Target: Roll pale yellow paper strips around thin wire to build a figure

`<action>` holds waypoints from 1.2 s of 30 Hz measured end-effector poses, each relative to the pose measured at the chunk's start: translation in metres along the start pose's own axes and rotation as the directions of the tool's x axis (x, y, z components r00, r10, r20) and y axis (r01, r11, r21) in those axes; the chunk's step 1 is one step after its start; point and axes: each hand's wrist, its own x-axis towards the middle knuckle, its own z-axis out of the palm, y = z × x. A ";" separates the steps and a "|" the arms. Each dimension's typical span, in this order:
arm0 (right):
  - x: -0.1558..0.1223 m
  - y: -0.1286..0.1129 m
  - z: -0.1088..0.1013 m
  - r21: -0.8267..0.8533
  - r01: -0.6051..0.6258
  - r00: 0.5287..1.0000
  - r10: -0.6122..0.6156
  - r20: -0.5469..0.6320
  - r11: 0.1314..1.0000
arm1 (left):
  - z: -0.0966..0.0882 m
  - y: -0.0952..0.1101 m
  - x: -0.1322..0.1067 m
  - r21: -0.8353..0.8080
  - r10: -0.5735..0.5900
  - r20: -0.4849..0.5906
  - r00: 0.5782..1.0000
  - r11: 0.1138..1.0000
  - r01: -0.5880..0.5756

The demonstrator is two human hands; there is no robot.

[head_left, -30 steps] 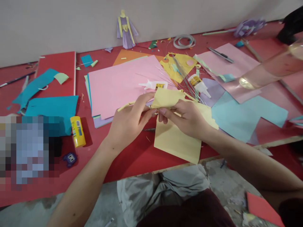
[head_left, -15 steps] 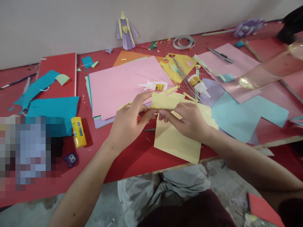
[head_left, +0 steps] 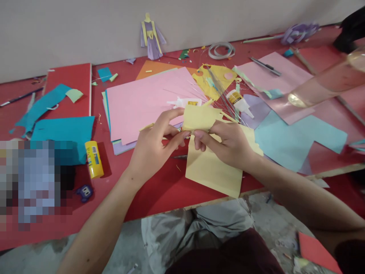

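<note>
Between my two hands is a small piece of yellow paper (head_left: pixel 201 117), curled along its lower edge. My left hand (head_left: pixel 155 146) pinches its left end between thumb and fingers. At the lower right edge, my right hand (head_left: pixel 229 142) grips it, thumb in front. Below lies a larger yellow sheet (head_left: pixel 215 171), partly covered by my right hand. Just behind the held paper, a white glue bottle (head_left: pixel 181 102) rests on a pink sheet (head_left: pixel 145 106). Thin yellow strips stick out near both hands; what they belong to is hidden.
A glue stick (head_left: pixel 94 160) stands to the left near teal paper (head_left: pixel 62 129). A second glue bottle (head_left: pixel 239 102) and thin wires lie behind my right hand. A paper doll (head_left: pixel 150 38) leans on the wall. A utility knife (head_left: pixel 265 66) lies on pink paper at right.
The held yellow paper has tipped up, so more of its face shows. My right hand's fingers have shifted slightly along its lower edge; my left hand keeps its pinch.
</note>
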 end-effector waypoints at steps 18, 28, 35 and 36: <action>0.001 0.002 0.001 0.165 -0.028 1.000 0.028 0.003 0.986 | 0.000 0.001 0.001 0.000 0.049 -0.018 0.999 0.999 -0.049; 0.001 0.002 0.001 0.091 0.013 1.000 -0.013 0.002 0.996 | 0.000 0.000 0.002 0.051 0.079 -0.042 0.996 0.996 -0.077; 0.000 0.005 0.001 0.062 0.030 1.000 -0.030 0.008 0.998 | 0.000 0.000 0.002 0.050 0.056 -0.041 0.998 0.997 -0.054; 0.000 0.005 0.001 0.057 0.035 0.999 -0.035 0.007 0.998 | 0.000 0.000 0.002 0.045 0.053 -0.039 0.998 0.998 -0.052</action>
